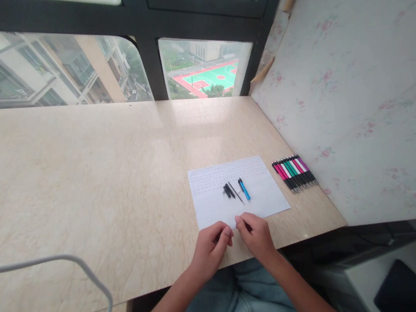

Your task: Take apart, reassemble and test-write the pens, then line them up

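My left hand [213,242] rests at the near edge of a sheet of paper [216,209], its fingers curled and the thumb laid against them. Just beside it, my right hand [256,233] is closed too, thumb against the index finger. Whatever either hand may hold is hidden or too small to make out. On the paper ahead of the hands lie pen parts: a blue pen barrel [245,190] with a dark clip end, a thin dark refill [236,192], and short black pieces [229,191] with a tiny part beside them.
A row of several pens [294,174] in pink, white, green and purple lies right of the paper, close to the papered wall [360,102]. The stone-look counter [98,183] reaches back to dark-framed windows [149,55]. A white cable [88,273] loops at left.
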